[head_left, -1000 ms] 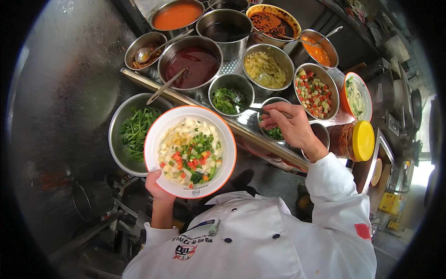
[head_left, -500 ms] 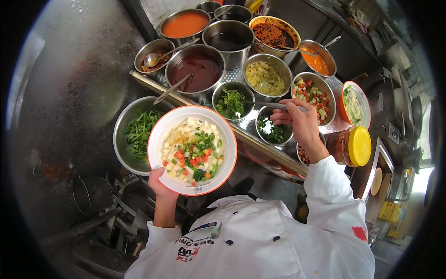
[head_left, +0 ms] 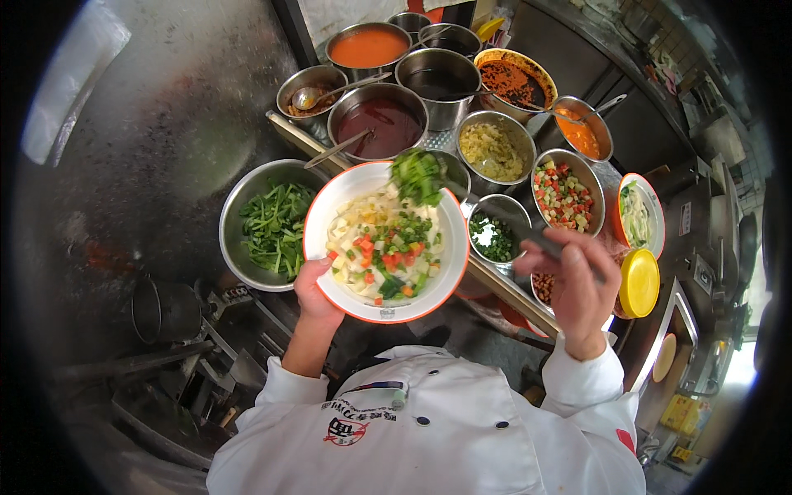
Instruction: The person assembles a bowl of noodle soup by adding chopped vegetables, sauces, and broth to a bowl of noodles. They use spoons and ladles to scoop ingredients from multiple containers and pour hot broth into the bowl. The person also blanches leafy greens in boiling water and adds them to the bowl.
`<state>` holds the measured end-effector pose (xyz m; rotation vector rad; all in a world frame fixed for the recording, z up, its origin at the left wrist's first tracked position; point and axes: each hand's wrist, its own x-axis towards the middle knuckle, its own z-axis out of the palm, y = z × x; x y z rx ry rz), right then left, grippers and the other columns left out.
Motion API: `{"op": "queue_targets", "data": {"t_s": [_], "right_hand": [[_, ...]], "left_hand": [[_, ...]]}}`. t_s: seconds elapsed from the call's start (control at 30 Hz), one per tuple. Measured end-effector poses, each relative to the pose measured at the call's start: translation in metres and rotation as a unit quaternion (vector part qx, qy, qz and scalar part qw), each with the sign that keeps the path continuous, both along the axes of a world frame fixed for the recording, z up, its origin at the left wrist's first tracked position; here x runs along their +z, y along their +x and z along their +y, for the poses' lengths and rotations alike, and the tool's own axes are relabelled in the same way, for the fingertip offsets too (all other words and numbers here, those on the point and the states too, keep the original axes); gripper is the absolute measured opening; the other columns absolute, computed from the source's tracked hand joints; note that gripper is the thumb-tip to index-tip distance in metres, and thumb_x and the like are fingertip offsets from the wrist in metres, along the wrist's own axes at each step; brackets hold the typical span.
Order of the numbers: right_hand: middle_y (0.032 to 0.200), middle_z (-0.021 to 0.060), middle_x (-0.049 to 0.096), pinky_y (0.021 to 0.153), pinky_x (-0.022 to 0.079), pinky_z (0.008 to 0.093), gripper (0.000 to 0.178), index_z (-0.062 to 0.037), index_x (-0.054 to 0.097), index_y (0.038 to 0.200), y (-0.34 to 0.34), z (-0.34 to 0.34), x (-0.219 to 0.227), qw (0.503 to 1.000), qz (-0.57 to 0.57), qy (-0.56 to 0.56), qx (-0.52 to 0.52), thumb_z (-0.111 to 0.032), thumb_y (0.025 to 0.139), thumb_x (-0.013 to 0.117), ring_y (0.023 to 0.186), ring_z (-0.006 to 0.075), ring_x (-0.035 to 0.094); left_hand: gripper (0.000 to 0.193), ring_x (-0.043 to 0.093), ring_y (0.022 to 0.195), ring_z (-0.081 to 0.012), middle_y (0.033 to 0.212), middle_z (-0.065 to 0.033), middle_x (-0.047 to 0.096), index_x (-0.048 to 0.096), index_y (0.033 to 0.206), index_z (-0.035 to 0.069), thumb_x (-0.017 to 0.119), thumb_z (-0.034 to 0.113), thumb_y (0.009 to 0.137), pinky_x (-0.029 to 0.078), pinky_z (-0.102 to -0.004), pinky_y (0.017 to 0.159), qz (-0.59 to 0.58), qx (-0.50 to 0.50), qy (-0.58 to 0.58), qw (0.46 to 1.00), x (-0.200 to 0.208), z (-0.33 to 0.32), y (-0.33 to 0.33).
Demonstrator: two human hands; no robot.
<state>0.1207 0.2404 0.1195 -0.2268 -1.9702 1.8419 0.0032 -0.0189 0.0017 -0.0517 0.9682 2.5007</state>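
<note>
The bowl, white with an orange rim, is tilted at the centre of the frame, filled with pale pieces, red and orange dice and chopped green. The left hand holds it by the lower left, thumb over the rim. Greens hang above its upper right edge, blurred, at the end of a utensil; the right hand has its grip closed around the handle.

Behind the bowl's upper right, the herb pot is mostly hidden. The scallion pot sits just beside it, partly crossed by the utensil. The right hand partly covers the nuts and the yellow-lidded jar. A basin of leaves stands just left of the bowl.

Above, the red sauce pot, garlic pot and diced vegetables crowd the metal worktop, whose edge slants down to the right. A stained steel surface fills the upper left; tiles show at upper right.
</note>
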Motion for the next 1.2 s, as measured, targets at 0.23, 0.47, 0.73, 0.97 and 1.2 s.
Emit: {"op": "queue_targets", "data": {"t_s": [0.23, 0.47, 0.73, 0.97, 1.2], "right_hand": [[0.101, 0.0269, 0.061, 0.071, 0.055, 0.0348, 0.030, 0.0092, 0.058, 0.101, 0.024, -0.006, -0.017, 0.882, 0.189, 0.409, 0.139, 0.007, 0.072, 0.057, 0.079, 0.0332, 0.065], [0.103, 0.0307, 0.058, 0.076, 0.053, 0.0472, 0.028, 0.0092, 0.056, 0.100, 0.061, 0.002, -0.052, 0.892, 0.227, 0.379, 0.095, 0.004, 0.074, 0.063, 0.089, 0.0410, 0.062], [0.107, 0.0285, 0.058, 0.083, 0.052, 0.0436, 0.036, 0.0077, 0.055, 0.108, 0.128, 0.020, -0.061, 0.927, 0.128, 0.352, 0.019, 0.007, 0.072, 0.057, 0.093, 0.0400, 0.061], [0.091, 0.0201, 0.064, 0.070, 0.053, 0.0361, 0.027, 0.0055, 0.056, 0.105, 0.170, 0.061, -0.047, 0.907, -0.030, 0.396, -0.137, 0.007, 0.078, 0.051, 0.079, 0.0325, 0.065], [0.081, 0.0184, 0.064, 0.066, 0.051, 0.0332, 0.021, 0.0038, 0.058, 0.102, 0.172, 0.072, -0.086, 0.929, -0.132, 0.339, -0.073, 0.003, 0.081, 0.054, 0.070, 0.0320, 0.064]], "left_hand": [[0.066, 0.048, 0.117, -0.0321, 0.130, -0.0204, 0.046, 0.035, 0.133, -0.003, 0.046, 0.026, 0.074, 0.037, -0.0415, 0.100, 0.001, -0.050, 0.047, 0.998, 0.020, 0.031, 0.009], [0.068, 0.048, 0.116, -0.0343, 0.129, -0.0211, 0.046, 0.036, 0.133, -0.002, 0.047, 0.028, 0.072, 0.037, -0.0433, 0.101, -0.011, -0.083, 0.051, 0.995, 0.036, 0.051, 0.016], [0.069, 0.043, 0.122, -0.0354, 0.134, -0.0209, 0.042, 0.035, 0.135, 0.000, 0.046, 0.031, 0.074, 0.034, -0.0441, 0.104, 0.018, -0.096, 0.002, 0.995, 0.035, 0.076, 0.030], [0.069, 0.046, 0.118, -0.0344, 0.131, -0.0199, 0.045, 0.036, 0.133, 0.000, 0.048, 0.029, 0.071, 0.035, -0.0430, 0.102, -0.002, -0.083, -0.015, 0.996, 0.023, 0.080, 0.033], [0.068, 0.046, 0.119, -0.0346, 0.131, -0.0195, 0.045, 0.036, 0.133, 0.000, 0.048, 0.027, 0.073, 0.035, -0.0432, 0.102, 0.000, -0.072, -0.021, 0.997, 0.012, 0.073, 0.034]]}}
